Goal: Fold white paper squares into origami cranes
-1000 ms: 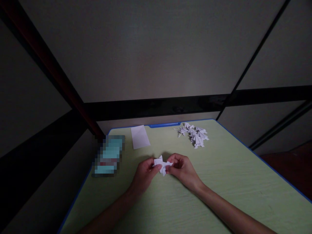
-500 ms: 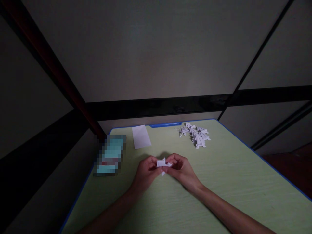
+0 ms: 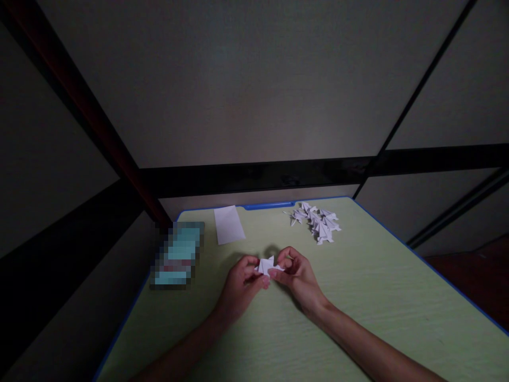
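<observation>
A small folded white paper piece [image 3: 266, 266] with pointed corners is held just over the table between both hands. My left hand [image 3: 239, 281] is closed on its left side, the thumb low at the near edge and the fingers behind. From the right, my right hand [image 3: 299, 273] pinches the same piece, its thumb across the front. Parts of the paper are covered by the fingers. Farther off to the right lies a heap of folded white paper figures [image 3: 323, 229] with pointed shapes.
A flat white sheet of paper [image 3: 229, 225] lies at the back left of the pale green table [image 3: 382, 297]. Beside it, near the left edge, is a blurred-out rectangular object [image 3: 181, 254]. A blue strip [image 3: 269, 206] runs along the back edge, before a panelled wall [image 3: 254, 95].
The folded paper has turned in the fingers, showing a broader face. My left thumb has dropped slightly off the front, and my right fingers have lifted a little. The view has shifted slightly.
</observation>
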`<state>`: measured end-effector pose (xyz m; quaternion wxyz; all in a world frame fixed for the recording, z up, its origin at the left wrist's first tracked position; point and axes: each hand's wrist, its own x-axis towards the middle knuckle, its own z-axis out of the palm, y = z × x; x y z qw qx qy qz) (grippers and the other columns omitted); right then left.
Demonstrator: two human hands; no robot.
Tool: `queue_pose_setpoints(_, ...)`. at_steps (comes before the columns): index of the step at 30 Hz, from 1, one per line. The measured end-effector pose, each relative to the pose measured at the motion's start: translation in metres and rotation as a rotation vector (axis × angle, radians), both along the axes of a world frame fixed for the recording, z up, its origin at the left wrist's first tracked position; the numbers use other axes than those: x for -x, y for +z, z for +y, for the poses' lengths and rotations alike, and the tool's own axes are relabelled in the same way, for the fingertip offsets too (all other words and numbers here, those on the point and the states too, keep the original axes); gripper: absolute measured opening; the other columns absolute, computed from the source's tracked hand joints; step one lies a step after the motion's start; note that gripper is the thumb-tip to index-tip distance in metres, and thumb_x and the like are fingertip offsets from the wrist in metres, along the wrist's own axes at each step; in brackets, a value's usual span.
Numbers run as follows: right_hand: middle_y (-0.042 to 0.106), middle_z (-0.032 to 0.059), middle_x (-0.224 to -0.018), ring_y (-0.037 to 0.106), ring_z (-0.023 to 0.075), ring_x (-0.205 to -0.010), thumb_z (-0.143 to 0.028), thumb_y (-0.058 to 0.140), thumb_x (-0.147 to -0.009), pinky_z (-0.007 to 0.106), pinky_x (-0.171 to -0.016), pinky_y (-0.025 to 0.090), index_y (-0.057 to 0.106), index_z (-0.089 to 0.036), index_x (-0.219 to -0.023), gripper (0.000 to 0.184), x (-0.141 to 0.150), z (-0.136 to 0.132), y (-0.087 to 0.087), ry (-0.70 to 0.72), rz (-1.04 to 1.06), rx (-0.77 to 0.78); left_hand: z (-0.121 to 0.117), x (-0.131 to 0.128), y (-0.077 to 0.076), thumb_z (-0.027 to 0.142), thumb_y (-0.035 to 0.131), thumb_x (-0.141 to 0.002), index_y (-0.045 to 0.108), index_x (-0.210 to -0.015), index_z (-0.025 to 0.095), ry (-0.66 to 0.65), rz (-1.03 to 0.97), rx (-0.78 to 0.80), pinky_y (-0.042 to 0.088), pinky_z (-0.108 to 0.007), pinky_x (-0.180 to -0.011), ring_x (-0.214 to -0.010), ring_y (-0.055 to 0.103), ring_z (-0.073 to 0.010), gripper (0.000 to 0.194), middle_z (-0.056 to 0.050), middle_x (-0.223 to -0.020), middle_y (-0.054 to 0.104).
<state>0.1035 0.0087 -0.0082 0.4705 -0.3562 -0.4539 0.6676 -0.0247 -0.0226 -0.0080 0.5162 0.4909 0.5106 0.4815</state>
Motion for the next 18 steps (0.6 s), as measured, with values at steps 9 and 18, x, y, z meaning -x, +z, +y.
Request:
queue_pose_setpoints(9, 0.039, -0.0078, -0.050, 0.037, 0.0071, -0.046, -0.026, 0.072, -0.051, 0.019, -0.044, 0.030, 0.035, -0.019, -0.057, 0.037, 0.005, -0.006, -0.001, -0.108, -0.021, -0.168, -0.003, -0.003, 0.006, 0.015, 0.058, -0.060, 0.038, -0.085, 0.018, 0.038, -0.118, -0.007, 0.039, -0.021, -0.052, -0.052, 0.055, -0.0112, 0.033, 0.003, -0.056, 0.059)
queue_pose_setpoints(18, 0.053, -0.0045, -0.053, 0.047, 0.0087, -0.048, -0.029, 0.072, -0.051, 0.021, -0.048, 0.033, 0.049, -0.016, -0.062, 0.028, -0.017, 0.008, 0.006, 0.031, -0.087, -0.109, 0.003, -0.001, -0.005, 0.016, 0.058, -0.063, 0.035, -0.097, 0.019, 0.091, -0.051, -0.095, 0.042, -0.026, -0.064, -0.068, 0.058, -0.0147, 0.042, 0.002, -0.066, 0.059)
